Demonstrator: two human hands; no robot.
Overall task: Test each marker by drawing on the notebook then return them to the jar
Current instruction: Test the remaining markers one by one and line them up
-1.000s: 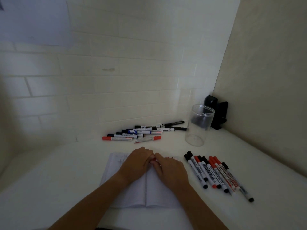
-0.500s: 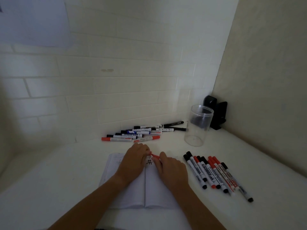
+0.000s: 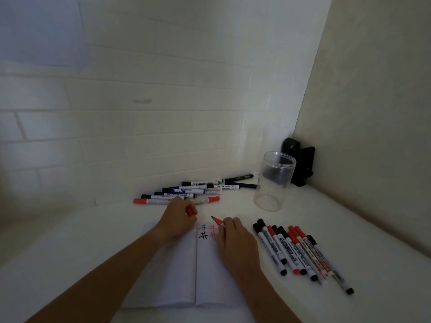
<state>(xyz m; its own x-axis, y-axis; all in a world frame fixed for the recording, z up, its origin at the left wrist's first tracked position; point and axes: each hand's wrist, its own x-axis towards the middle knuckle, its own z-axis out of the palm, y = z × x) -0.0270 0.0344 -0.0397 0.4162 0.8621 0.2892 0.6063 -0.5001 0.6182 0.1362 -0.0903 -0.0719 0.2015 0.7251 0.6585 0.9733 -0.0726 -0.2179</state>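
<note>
step in hand, as judged: test stroke with the uncapped red marker [image 3: 218,221].

- right hand [image 3: 238,243]: grip pinching the red marker barrel, tip bare and pointing up-left, above the right page of the notebook [image 3: 186,271].
- left hand [image 3: 178,220]: grip curled around the red cap [image 3: 191,211], resting at the top of the left page.
- keep the left hand pressing the page flat.
- lower the tip onto bare paper below the existing hash marks [image 3: 207,231]; avoid overlapping them.
- draw short, light strokes; check for an even red line.
- recap fully before moving to the jar [image 3: 275,180], standing at the back right of the worktop [image 3: 70,248], apparently with no markers inside.
- keep apart from the row of markers [image 3: 300,250] right of the notebook and the pile of markers [image 3: 193,191] behind it.
</note>
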